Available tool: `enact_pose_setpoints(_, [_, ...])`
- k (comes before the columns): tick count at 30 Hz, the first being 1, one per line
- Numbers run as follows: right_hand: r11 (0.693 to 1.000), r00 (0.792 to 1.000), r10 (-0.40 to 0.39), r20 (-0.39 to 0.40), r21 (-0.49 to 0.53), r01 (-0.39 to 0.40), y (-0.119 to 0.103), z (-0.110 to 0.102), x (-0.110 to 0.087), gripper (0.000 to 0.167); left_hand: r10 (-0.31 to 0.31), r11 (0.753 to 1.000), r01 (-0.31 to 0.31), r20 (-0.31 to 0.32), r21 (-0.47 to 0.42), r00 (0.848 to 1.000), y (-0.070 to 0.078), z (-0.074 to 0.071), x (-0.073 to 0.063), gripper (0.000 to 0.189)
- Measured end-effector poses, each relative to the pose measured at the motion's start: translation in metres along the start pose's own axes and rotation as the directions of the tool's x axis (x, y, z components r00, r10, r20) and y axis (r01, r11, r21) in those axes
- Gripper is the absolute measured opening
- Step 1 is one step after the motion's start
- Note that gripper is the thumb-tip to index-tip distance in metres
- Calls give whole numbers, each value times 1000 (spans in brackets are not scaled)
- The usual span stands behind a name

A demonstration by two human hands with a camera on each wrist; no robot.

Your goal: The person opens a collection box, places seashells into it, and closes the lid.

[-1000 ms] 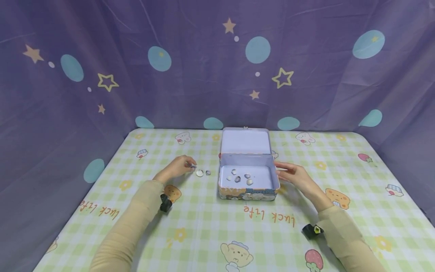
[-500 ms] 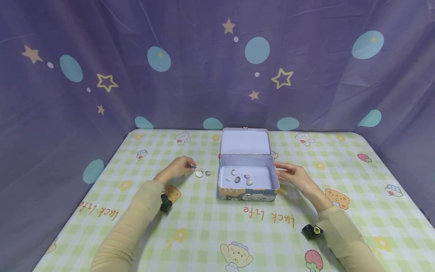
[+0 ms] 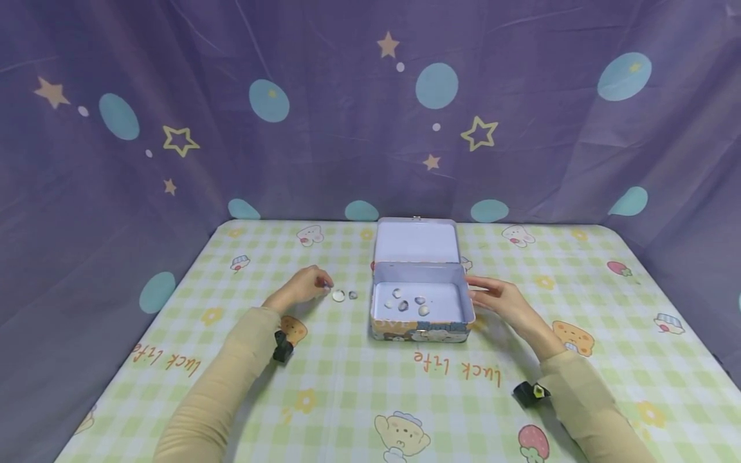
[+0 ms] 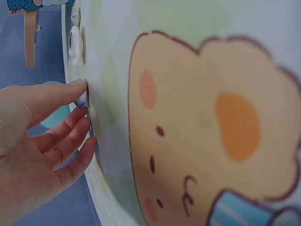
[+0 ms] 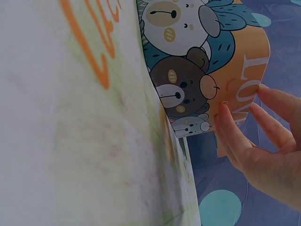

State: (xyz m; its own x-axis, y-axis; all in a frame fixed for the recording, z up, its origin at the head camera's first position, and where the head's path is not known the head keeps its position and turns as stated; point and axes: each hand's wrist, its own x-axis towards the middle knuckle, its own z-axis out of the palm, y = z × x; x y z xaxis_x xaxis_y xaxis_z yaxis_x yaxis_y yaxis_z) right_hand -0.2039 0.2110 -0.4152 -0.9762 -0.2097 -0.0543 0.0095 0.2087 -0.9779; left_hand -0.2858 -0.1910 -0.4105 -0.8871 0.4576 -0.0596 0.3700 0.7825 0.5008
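Observation:
On the table's left part, my left hand (image 3: 300, 287) pinches a small seashell (image 4: 81, 99) between thumb and fingertips, close to the cloth. Two more small shells, a whitish one (image 3: 338, 296) and a greyish one (image 3: 353, 295), lie just right of those fingers. A printed tin box (image 3: 419, 332) stands with its lid (image 3: 415, 240) tipped back, and several shells (image 3: 403, 305) are spread on its pale floor. My right hand (image 3: 505, 305) touches the tin's right side; in the right wrist view its fingers rest loosely against the printed wall.
A green-and-white checked tablecloth (image 3: 341, 399) with cartoon prints covers the table. Purple curtains (image 3: 347, 128) with stars and blue spots hang behind it and at both sides. A black wrist mount (image 3: 282, 347) sits on the left forearm.
The left fingers and the pinched shell have dipped slightly, and the shell has turned a little. The right hand and the tin keep their places.

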Motion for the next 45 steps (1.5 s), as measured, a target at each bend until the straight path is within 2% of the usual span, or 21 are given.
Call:
enact_pose_setpoints(16, [1000, 1000, -13, 12, 17, 13, 0, 0, 2, 54, -41, 998, 41, -9, -36, 999, 0, -4, -3, 10])
enact_pose_setpoints(20, [1000, 1000, -11, 11, 16, 11, -1, 0, 2, 54, -23, 999, 22, -20, -46, 1000, 3, -8, -2, 11])
enact_pose_setpoints(27, [1000, 1000, 1, 6, 8, -1, -1, 0, 1, 54, -2, 998, -1, -33, -68, 999, 15, -17, 2, 14])
enact_pose_setpoints(31, [1000, 1000, 5, 2, -1, -5, -1, 0, 0, 54, 12, 999, -14, -41, -49, 999, 22, -22, 6, 13])
enact_pose_setpoints(39, [1000, 1000, 14, 2, -9, -14, 0, 0, 0, 54, 78, 995, -83, -74, -60, 994, 38, -30, 17, 12])
enact_pose_setpoints(45, [1000, 1000, 12, 7, -5, -12, 0, 0, 0, 52, 107, 992, -111, -63, -55, 992, 51, -32, 25, 12])
